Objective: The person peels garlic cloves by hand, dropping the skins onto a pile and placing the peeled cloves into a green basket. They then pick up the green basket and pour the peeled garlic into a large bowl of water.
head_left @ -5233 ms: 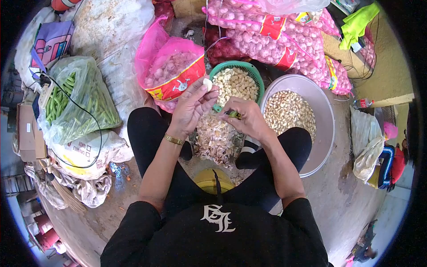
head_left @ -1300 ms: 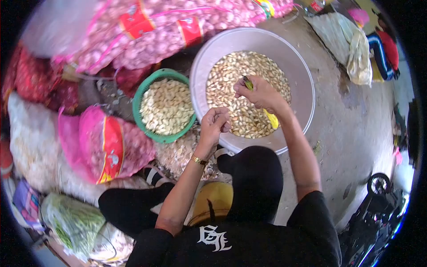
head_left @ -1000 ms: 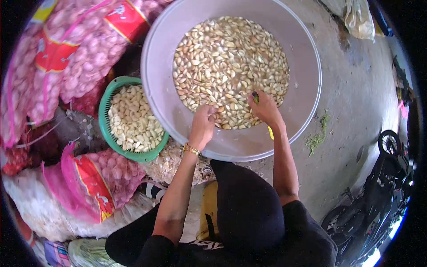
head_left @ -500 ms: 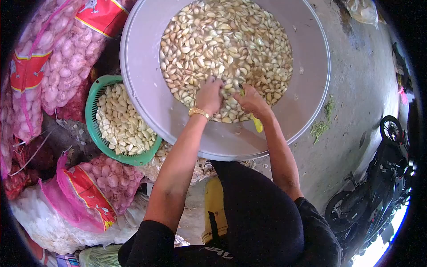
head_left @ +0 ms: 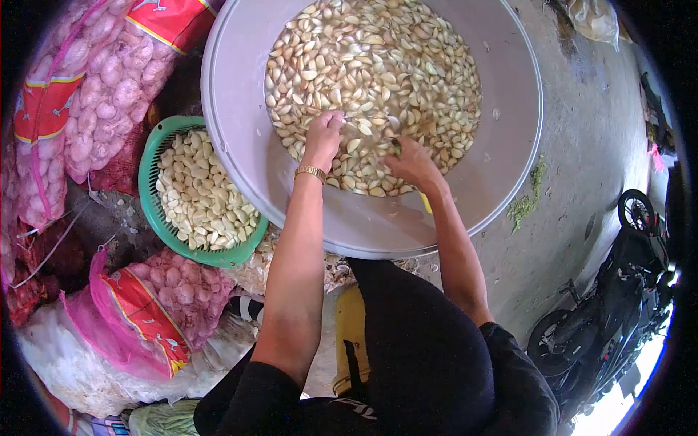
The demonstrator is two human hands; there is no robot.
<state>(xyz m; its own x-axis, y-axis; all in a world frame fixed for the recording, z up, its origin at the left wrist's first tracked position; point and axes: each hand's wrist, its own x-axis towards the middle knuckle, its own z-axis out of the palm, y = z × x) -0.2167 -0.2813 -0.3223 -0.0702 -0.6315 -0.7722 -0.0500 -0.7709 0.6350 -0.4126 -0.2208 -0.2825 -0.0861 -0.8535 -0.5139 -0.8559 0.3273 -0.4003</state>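
Note:
A big grey basin (head_left: 240, 174) holds wet garlic cloves (head_left: 378, 58) in water. My left hand (head_left: 323, 134), with a gold bracelet at the wrist, reaches into the near side of the cloves. Its fingers curl down among them, and what they hold is hidden. My right hand (head_left: 411, 161) rests on the cloves just to the right, closed around a small knife (head_left: 424, 203). The knife's yellow handle shows under the wrist and a green part shows at the thumb.
A green basket (head_left: 149, 203) of peeled cloves sits left of the basin, with a heap of garlic skins (head_left: 254, 269) beside it. Pink net bags of garlic (head_left: 94, 80) lie at the left. I sit on a yellow stool (head_left: 350, 334). A motorcycle (head_left: 618, 291) stands at the right.
The view swung from the peeling spot to the grey basin and moved closer. Both hands went down into the cloves. The left hand has since slid a little farther in.

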